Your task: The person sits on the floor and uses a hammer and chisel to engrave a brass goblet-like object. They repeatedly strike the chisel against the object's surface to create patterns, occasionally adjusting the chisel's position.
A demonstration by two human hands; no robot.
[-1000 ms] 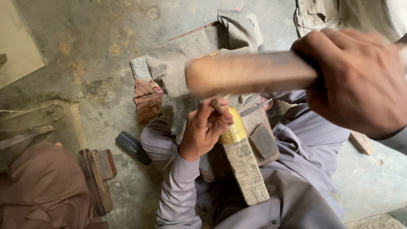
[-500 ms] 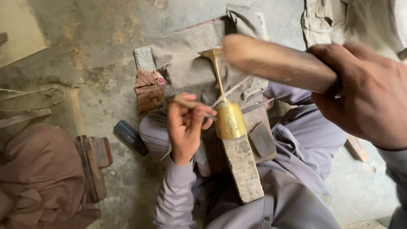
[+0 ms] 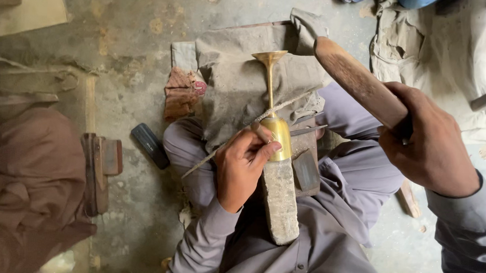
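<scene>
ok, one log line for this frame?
left hand: holds thin rod on brass goblet | right hand: wooden mallet raised | goblet on stone block

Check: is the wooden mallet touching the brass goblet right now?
No. The wooden mallet is raised in the right hand, apart from the brass goblet.

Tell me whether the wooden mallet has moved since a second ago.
Yes. The wooden mallet in the right hand has swung from lying level above the brass goblet to slanting up and to its right.

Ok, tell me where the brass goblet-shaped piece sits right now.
Head view, centre: the brass goblet-shaped piece lies on a grey stone block, beside the left hand.
</scene>
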